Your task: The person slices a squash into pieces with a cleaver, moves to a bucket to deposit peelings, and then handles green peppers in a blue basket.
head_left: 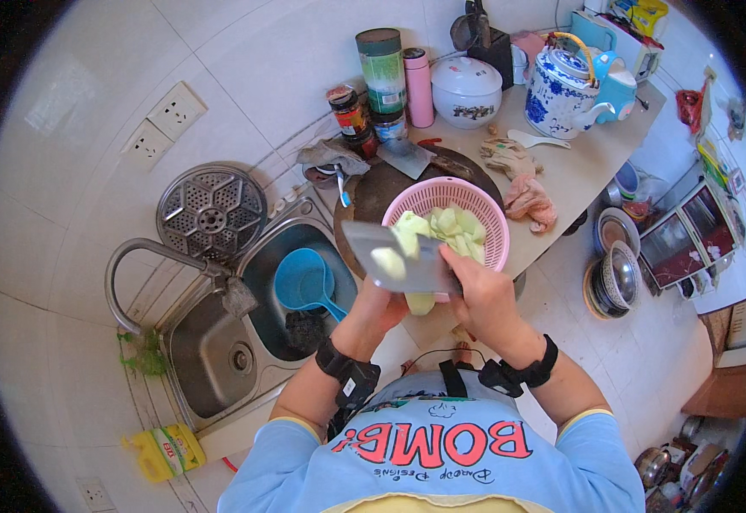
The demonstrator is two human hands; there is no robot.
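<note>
My right hand (pixel 482 292) is closed around the handle of a broad kitchen cleaver (pixel 424 272), its blade blurred and tilted over the near rim of a pink plastic colander (pixel 499 224). Pale green vegetable slices (pixel 458 227) lie in the colander, and a couple of pale pieces (pixel 389 263) show against the blade. Beneath the cleaver, my left hand (pixel 380 309) grips a pale green vegetable (pixel 420 303); the blade hides most of its fingers and much of the vegetable. The colander sits on a dark round board (pixel 364 195).
A second cleaver (pixel 405 158) rests on the board's far side. To the left, a double sink holds a blue dipper (pixel 303 280) beneath a faucet (pixel 159 246). Jars, a pink flask (pixel 419 90), a white lidded pot (pixel 467 90) and a blue-and-white teapot (pixel 558 92) line the counter's back.
</note>
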